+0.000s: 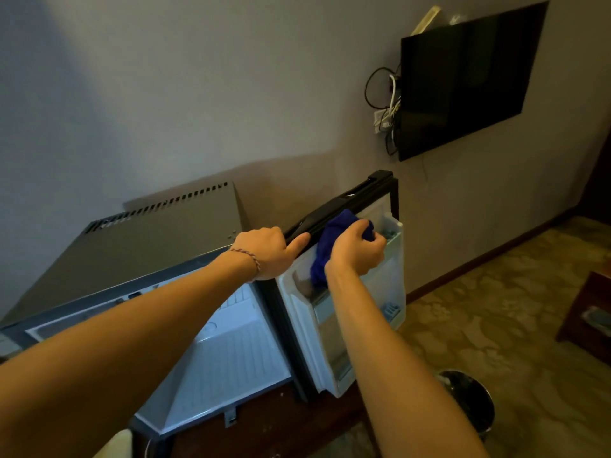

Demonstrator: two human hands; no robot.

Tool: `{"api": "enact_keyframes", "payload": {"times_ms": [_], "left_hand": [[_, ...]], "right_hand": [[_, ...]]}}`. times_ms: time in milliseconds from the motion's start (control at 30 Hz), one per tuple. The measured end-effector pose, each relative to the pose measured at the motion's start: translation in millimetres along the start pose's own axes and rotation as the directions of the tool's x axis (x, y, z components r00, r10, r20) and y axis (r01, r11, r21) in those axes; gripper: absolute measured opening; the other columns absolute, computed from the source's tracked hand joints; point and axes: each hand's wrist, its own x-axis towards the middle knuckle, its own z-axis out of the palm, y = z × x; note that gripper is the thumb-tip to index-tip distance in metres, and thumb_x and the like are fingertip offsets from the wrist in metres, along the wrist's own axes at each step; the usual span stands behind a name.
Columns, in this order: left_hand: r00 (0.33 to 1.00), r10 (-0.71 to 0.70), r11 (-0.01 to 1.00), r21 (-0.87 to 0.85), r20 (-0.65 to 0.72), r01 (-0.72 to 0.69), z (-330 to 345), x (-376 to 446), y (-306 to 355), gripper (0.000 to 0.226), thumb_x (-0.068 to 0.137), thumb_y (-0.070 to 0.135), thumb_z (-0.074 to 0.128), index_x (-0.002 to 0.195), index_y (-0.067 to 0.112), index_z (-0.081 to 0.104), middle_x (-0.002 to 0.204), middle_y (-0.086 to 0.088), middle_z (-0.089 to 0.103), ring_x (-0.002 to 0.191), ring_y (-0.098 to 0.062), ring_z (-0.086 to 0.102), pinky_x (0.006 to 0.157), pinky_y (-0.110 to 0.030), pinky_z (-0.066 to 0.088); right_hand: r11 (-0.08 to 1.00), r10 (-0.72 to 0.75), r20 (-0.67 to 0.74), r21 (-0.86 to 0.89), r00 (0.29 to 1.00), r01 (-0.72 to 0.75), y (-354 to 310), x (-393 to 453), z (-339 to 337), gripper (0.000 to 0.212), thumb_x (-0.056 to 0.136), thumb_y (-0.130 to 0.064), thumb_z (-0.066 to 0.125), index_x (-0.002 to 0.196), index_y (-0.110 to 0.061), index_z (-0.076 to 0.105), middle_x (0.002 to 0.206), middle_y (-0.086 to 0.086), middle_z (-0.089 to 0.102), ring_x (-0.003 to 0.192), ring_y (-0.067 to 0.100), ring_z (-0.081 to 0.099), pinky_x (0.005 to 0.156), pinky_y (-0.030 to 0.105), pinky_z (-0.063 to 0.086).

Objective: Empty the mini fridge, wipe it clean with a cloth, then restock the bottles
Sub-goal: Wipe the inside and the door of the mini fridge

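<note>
Mini fridge [139,246] stands against the grey wall, its door [360,292] swung wide open to the right, white inner shelves facing the person. Left hand [264,251] grips the door's top edge, fingers curled over it, thumb lying along the black rim. Right hand [357,251] clutches a bunched blue cloth [330,239], fingers closed round it, pressing it against the door's upper inner lining.
</note>
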Motion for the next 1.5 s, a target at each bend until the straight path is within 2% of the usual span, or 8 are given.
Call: {"api": "enact_keyframes", "payload": {"times_ms": [233,367,533,733,1067,1233,1333,1500], "left_hand": [[0.999,0.049,0.999,-0.008,0.013,-0.049,1,3,-6,0.063,0.094,0.074,0.022,0.082,0.019,0.051,0.071,-0.001,0.058,0.058,-0.014,0.052,0.05,-0.026,0.035],[0.998,0.062,0.998,-0.018,0.009,-0.062,3,6,-7,0.059,0.094,0.073,0.022,0.078,0.022,0.046,0.071,0.0,0.057,0.059,-0.013,0.053,0.05,-0.026,0.035],[0.998,0.062,0.998,-0.031,0.008,-0.062,5,7,-6,0.065,0.095,0.073,0.021,0.082,0.018,0.053,0.073,-0.003,0.061,0.061,-0.016,0.056,0.051,-0.028,0.039],[0.998,0.06,0.997,-0.038,-0.028,-0.061,3,4,-3,0.067,0.098,0.068,0.018,0.08,0.015,0.055,0.071,-0.005,0.06,0.06,-0.018,0.054,0.052,-0.029,0.035],[0.994,0.105,0.994,-0.017,-0.031,-0.105,5,-3,-5,0.061,0.096,0.071,0.018,0.081,0.019,0.047,0.073,-0.004,0.058,0.062,-0.018,0.054,0.054,-0.03,0.037],[0.986,0.161,0.987,-0.013,-0.037,-0.162,7,-5,-10,0.061,0.095,0.072,0.018,0.082,0.021,0.046,0.072,-0.003,0.056,0.061,-0.017,0.05,0.056,-0.031,0.039],[0.979,0.198,0.98,-0.005,-0.046,-0.199,7,-4,-15,0.064,0.094,0.074,0.016,0.084,0.019,0.048,0.072,-0.004,0.056,0.061,-0.019,0.051,0.057,-0.033,0.042],[0.966,0.254,0.967,-0.005,-0.054,-0.254,6,-7,-16,0.062,0.095,0.073,0.018,0.084,0.02,0.049,0.072,-0.003,0.056,0.06,-0.018,0.049,0.057,-0.033,0.044]], "right_hand": [[0.989,-0.083,-0.023,-0.121,0.996,0.08,-28,68,13,0.03,0.097,-0.045,0.052,0.106,-0.017,0.059,0.117,0.01,0.062,0.094,0.025,0.063,0.084,0.041,0.055],[0.98,-0.132,0.022,-0.15,0.991,0.134,-25,78,11,0.021,0.098,-0.044,0.051,0.096,-0.023,0.053,0.107,0.006,0.064,0.084,0.019,0.063,0.071,0.035,0.052],[0.968,-0.157,0.077,-0.185,0.985,0.168,-3,52,3,0.03,0.096,-0.051,0.05,0.108,-0.023,0.053,0.113,0.006,0.063,0.095,0.024,0.065,0.081,0.043,0.056],[0.979,-0.151,0.037,-0.134,0.988,0.155,12,4,-11,0.044,0.1,-0.05,0.047,0.122,-0.013,0.055,0.123,0.014,0.062,0.103,0.032,0.063,0.074,0.034,0.046],[0.991,-0.133,0.083,-0.006,0.988,0.134,-2,2,-36,0.039,0.098,-0.044,0.055,0.121,-0.012,0.058,0.12,0.007,0.063,0.096,0.018,0.063,0.06,0.017,0.044],[0.985,-0.173,0.014,-0.019,0.985,0.173,-29,22,-44,0.039,0.098,-0.043,0.056,0.121,-0.011,0.058,0.12,0.006,0.063,0.098,0.018,0.064,0.062,0.017,0.045],[0.986,-0.163,-0.028,-0.034,0.986,0.162,-44,41,-50,0.038,0.097,-0.045,0.057,0.117,-0.012,0.058,0.119,0.009,0.063,0.098,0.02,0.064,0.072,0.027,0.05],[0.986,-0.165,-0.09,-0.023,0.982,0.163,-54,49,-71,0.035,0.097,-0.044,0.058,0.114,-0.014,0.055,0.119,0.01,0.06,0.093,0.019,0.062,0.066,0.024,0.045]]}}
